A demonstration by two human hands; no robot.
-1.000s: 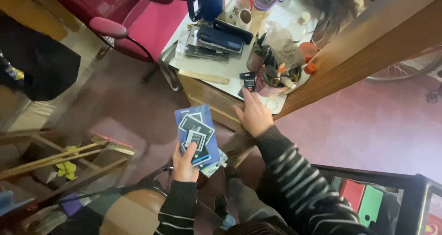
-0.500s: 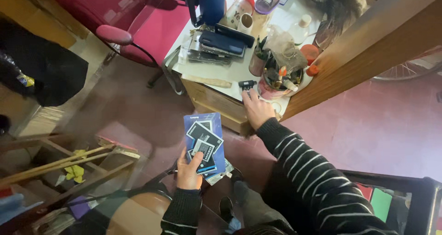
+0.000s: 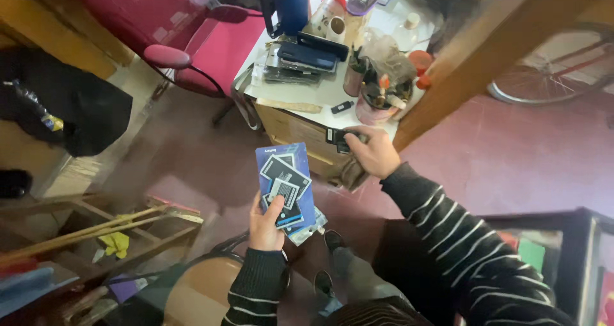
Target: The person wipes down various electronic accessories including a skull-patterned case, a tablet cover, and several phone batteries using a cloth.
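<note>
1. My left hand (image 3: 265, 220) is clamped on a stack of blue blister cards (image 3: 286, 185), each with a flat dark battery-like pack on it, held near me and fanned a little. A clear wrapper pokes out below. If my thumb eases, I think the bottom cards slide out and drop to the red floor (image 3: 511, 160).

2. My right hand (image 3: 374, 152) is out at the near edge of the white desk (image 3: 320, 94), fingers closed round a small black block (image 3: 339, 139). Only the fingertips seem to have it, so a slip sends it down past the desk front.

3. My hands are well apart, so neither can catch for the other.

4. Just beyond my right hand stands a pink pot (image 3: 374, 105) crammed with pens and tools, with a maroon cup (image 3: 353, 78) beside it. A careless pull back could clip the pot and tip it off the edge.

5. A little black stick (image 3: 343, 107) lies loose on the desk near the pot; a sleeve brush would flick it off.

6. The wooden beam (image 3: 486, 51) slants close on my right, and my elbow could knock it.

7. Farther back, the dark cases (image 3: 310, 54) sit stacked unevenly; a desk bump might shift them.
</note>
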